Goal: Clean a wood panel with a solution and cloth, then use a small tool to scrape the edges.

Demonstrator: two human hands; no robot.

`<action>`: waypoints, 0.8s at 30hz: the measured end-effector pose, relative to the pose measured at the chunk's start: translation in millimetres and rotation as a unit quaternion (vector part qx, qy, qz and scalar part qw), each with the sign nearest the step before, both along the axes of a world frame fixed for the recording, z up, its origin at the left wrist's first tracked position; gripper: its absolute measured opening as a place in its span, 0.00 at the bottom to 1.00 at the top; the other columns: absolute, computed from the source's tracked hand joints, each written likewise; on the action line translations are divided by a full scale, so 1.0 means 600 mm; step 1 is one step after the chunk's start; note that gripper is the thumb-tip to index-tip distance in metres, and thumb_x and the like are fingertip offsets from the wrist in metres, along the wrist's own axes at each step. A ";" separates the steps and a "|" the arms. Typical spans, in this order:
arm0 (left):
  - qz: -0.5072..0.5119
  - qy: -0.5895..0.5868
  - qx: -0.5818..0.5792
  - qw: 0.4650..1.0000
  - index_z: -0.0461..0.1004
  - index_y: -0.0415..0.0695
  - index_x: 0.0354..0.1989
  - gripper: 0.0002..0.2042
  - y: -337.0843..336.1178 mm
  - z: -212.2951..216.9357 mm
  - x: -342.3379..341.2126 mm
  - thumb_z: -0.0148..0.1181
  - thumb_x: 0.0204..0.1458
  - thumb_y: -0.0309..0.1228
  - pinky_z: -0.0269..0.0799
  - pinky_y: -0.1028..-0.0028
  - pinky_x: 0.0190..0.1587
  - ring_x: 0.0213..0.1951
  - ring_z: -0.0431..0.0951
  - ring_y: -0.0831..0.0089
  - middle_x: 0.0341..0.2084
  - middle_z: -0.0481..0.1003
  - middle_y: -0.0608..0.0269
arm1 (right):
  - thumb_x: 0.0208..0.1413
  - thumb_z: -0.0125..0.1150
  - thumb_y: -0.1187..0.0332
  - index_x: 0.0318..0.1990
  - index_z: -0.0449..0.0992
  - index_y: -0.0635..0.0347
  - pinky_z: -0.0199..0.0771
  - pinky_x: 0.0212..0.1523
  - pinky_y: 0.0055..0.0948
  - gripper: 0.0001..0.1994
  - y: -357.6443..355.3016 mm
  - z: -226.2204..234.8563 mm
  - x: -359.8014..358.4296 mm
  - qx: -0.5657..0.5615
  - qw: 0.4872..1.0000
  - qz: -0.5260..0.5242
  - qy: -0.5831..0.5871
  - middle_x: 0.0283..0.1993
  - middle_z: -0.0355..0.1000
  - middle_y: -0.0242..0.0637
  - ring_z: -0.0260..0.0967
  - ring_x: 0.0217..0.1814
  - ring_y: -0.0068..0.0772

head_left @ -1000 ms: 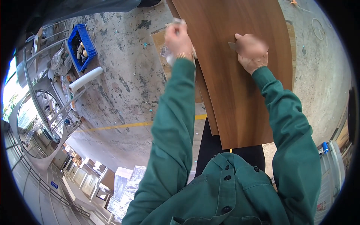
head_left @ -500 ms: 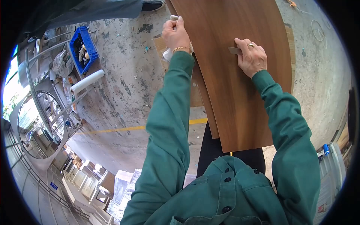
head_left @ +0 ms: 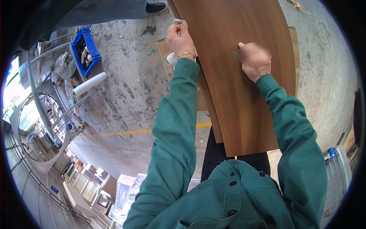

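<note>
Smooth brown wood-grain veneer sheet (head_left: 244, 76), long and gently bowed, stands over rough stained concrete floor (head_left: 126, 87), its long axis running from the person's waist away to the top edge. Left hand (head_left: 181, 38) is curled tight on the sheet's left edge, clutching a pale rag (head_left: 172, 59). Right hand (head_left: 254, 57) presses on the face, pinching a small flat scraper (head_left: 235, 55).

crate (head_left: 87, 49) left of panel (head_left: 244, 76)
</note>
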State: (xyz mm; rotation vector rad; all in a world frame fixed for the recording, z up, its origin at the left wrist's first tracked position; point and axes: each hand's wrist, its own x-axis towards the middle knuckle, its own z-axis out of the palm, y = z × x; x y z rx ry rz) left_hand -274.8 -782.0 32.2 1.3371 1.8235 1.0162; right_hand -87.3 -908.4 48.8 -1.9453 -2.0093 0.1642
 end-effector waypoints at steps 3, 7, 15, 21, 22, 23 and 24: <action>-0.026 0.056 -0.004 0.998 0.67 0.41 0.23 0.08 -0.111 -0.012 -0.007 0.59 0.47 0.29 0.64 0.69 0.33 0.28 0.68 0.65 0.23 0.70 0.59 | 0.40 0.59 0.72 0.41 0.67 0.49 0.64 0.29 0.31 0.17 -0.004 -0.008 0.011 0.017 1.000 0.006 0.008 0.32 0.65 0.28 0.67 0.31 0.30; -0.011 0.030 -0.028 0.999 0.65 0.42 0.18 0.11 -0.185 -0.015 -0.019 0.60 0.47 0.30 0.64 0.70 0.33 0.27 0.68 0.68 0.20 0.68 0.61 | 0.40 0.59 0.72 0.42 0.66 0.49 0.64 0.29 0.31 0.18 -0.007 -0.005 0.005 0.019 1.000 0.004 -0.010 0.32 0.65 0.29 0.67 0.31 0.29; -0.008 0.013 0.021 1.000 0.66 0.39 0.20 0.11 -0.009 -0.014 -0.008 0.59 0.47 0.32 0.64 0.69 0.30 0.24 0.67 0.68 0.20 0.70 0.59 | 0.40 0.59 0.72 0.42 0.67 0.50 0.64 0.29 0.31 0.18 -0.001 -0.001 0.002 0.018 1.000 0.009 0.011 0.32 0.65 0.29 0.67 0.31 0.30; 0.007 0.046 -0.017 0.999 0.65 0.41 0.19 0.11 -0.139 -0.015 -0.011 0.59 0.47 0.31 0.63 0.69 0.32 0.26 0.67 0.66 0.20 0.69 0.61 | 0.41 0.59 0.74 0.45 0.67 0.51 0.65 0.32 0.32 0.19 -0.009 -0.003 0.002 0.010 1.000 0.000 -0.001 0.31 0.66 0.30 0.67 0.33 0.32; -0.002 0.034 0.001 0.999 0.65 0.40 0.19 0.12 -0.096 -0.016 -0.009 0.59 0.47 0.32 0.63 0.69 0.31 0.25 0.67 0.66 0.20 0.69 0.61 | 0.41 0.59 0.74 0.45 0.67 0.51 0.65 0.32 0.32 0.19 -0.007 -0.003 0.004 0.012 1.000 0.001 0.000 0.31 0.66 0.30 0.67 0.33 0.32; -0.012 0.025 0.019 0.999 0.65 0.40 0.19 0.12 -0.040 -0.014 -0.011 0.59 0.47 0.32 0.64 0.68 0.30 0.23 0.67 0.66 0.19 0.69 0.60 | 0.41 0.59 0.74 0.45 0.67 0.51 0.65 0.32 0.32 0.19 -0.003 0.001 0.001 0.015 1.000 0.004 0.002 0.32 0.66 0.30 0.67 0.33 0.32; -0.014 0.014 0.032 0.999 0.65 0.39 0.19 0.13 0.018 -0.009 -0.006 0.59 0.47 0.33 0.64 0.68 0.28 0.21 0.67 0.65 0.17 0.69 0.59 | 0.41 0.59 0.74 0.45 0.67 0.51 0.65 0.32 0.32 0.19 0.000 0.005 -0.002 0.016 1.000 0.006 0.003 0.32 0.67 0.30 0.67 0.33 0.32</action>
